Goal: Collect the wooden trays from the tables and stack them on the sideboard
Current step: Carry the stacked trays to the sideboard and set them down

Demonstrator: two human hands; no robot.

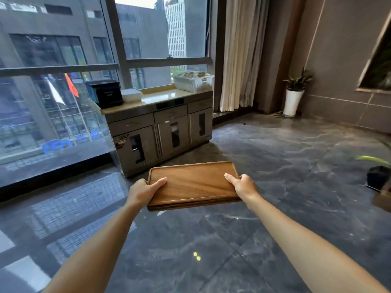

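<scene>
Wooden trays point(193, 182), gripped at both short ends by left hand point(143, 190) and right hand point(243, 186), lie crosswise, sideboard point(160, 125) straight ahead.

The wooden trays point(191, 182) sit near, centre, above the floor point(275, 187), the left hand point(143, 192) and right hand point(243, 186) at their ends. The sideboard point(160, 125) stands far, under the window point(63, 70), with a box point(105, 94) on its left end and a basket point(193, 81) on its right. A potted plant point(294, 96) stands far right.

We note a black box point(105, 93) and a white basket point(194, 81) well apart before the window point(63, 81). A cream curtain point(241, 51) hangs right; a potted plant point(295, 94) stands on the marble floor point(275, 166).
</scene>
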